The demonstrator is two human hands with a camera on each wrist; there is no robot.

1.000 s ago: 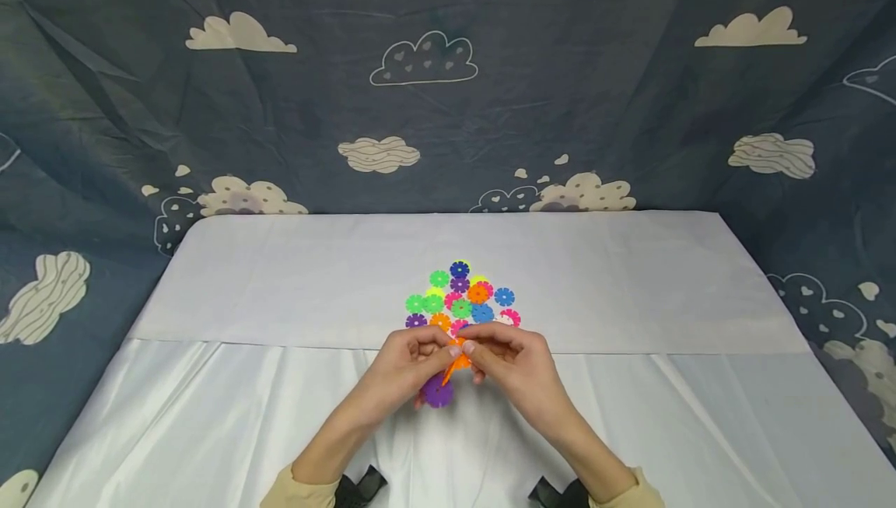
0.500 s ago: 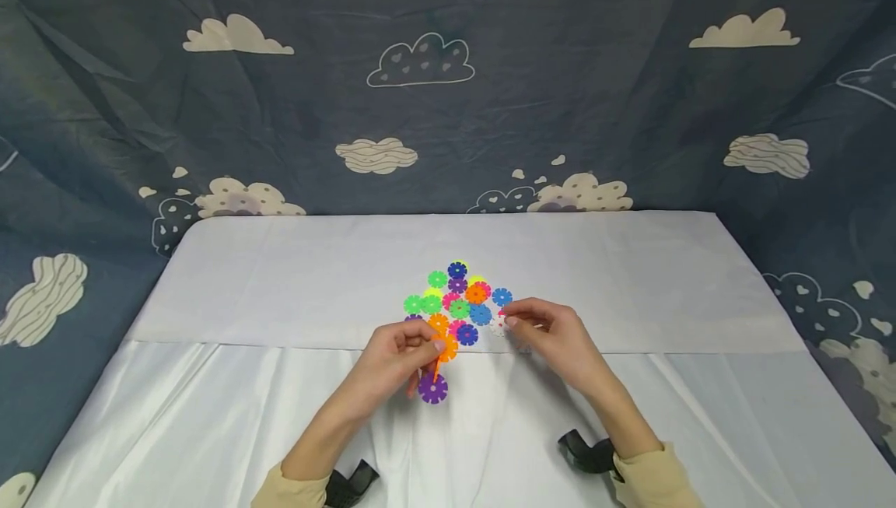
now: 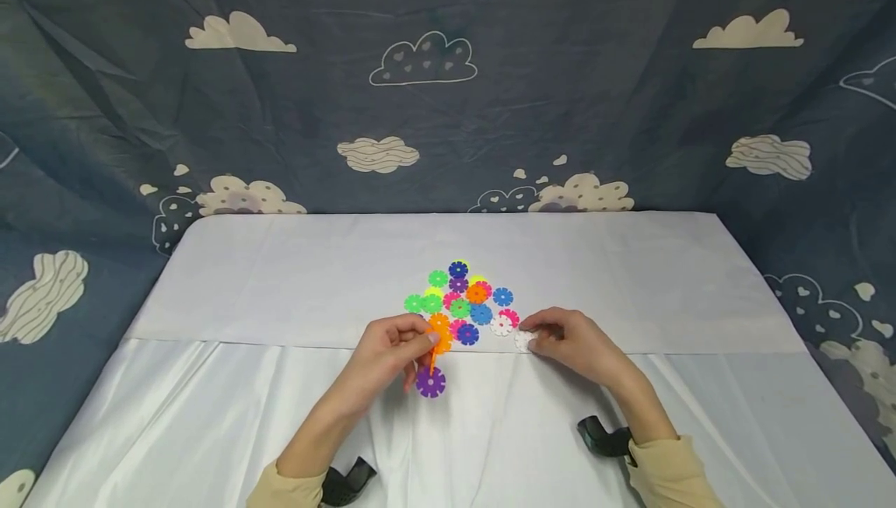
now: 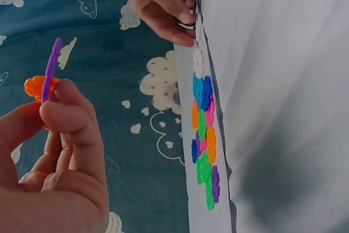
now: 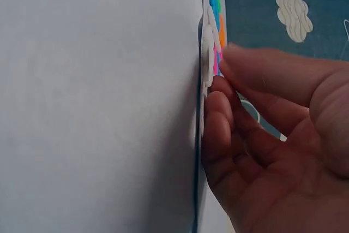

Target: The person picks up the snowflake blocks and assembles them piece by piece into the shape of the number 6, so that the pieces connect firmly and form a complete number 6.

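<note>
My left hand pinches a small joined piece of notched plastic discs between thumb and fingers. Its purple disc hangs below the fingertips in the head view, with an edge-on orange disc above it. In the left wrist view, the orange disc crosses the upright purple disc. Thumb and fingertips of my right hand pinch the right edge of a white disc, which the fingers partly cover. A second white disc lies just left of it.
Loose discs in several colours lie in a cluster between and beyond the hands, among them a green disc, a blue disc and a dark blue disc. White cloth covers the table; a cloud-patterned curtain stands behind.
The hands were together at the orange disc; the right hand has parted from the left and moved right to the white disc. The left hand has shifted slightly left with the joined discs.
</note>
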